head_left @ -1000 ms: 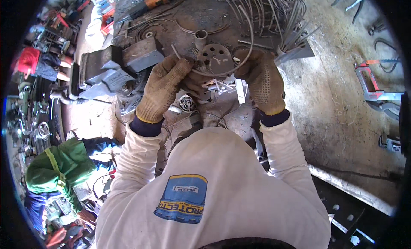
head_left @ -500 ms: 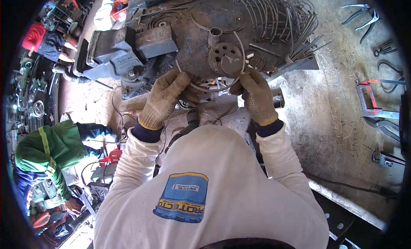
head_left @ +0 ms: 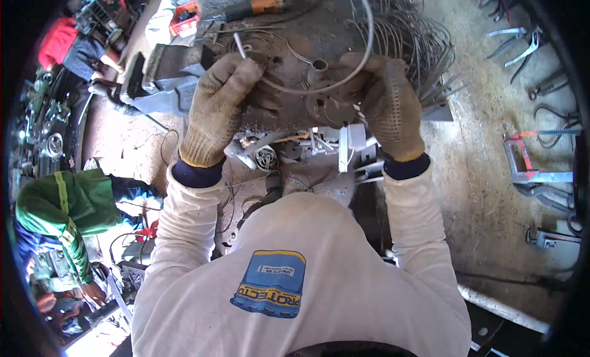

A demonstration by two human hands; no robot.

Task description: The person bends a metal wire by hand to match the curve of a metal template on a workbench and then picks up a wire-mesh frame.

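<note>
A metal rod bent into an open curve (head_left: pixel 307 91) is held up over the workbench in both my gloved hands. Near its straight left end, my left hand (head_left: pixel 218 105) is closed round it. My right hand (head_left: pixel 390 108) grips the curve on the other side, its fingers partly hidden behind the rod and glove. Beyond my right hand, the rod's other end rises toward the far side of the bench. Below the rod on the bench is a round metal plate with holes (head_left: pixel 335 113), partly covered by my right hand, beside a short upright pipe (head_left: pixel 318 66).
A bench vise (head_left: pixel 161 80) stands left on the workbench (head_left: pixel 273 120). An angle grinder (head_left: pixel 252 8) lies at the back. Bent wire rods (head_left: pixel 402 34) heap up on the right. Pliers and a red hacksaw (head_left: pixel 521 160) are at far right. People in green (head_left: pixel 74 203) and red (head_left: pixel 57 43) are leftward.
Both hands have lifted the curved rod up and away from the bench's front edge. My right hand has moved right, and the rod has tilted, with its far end now higher.
</note>
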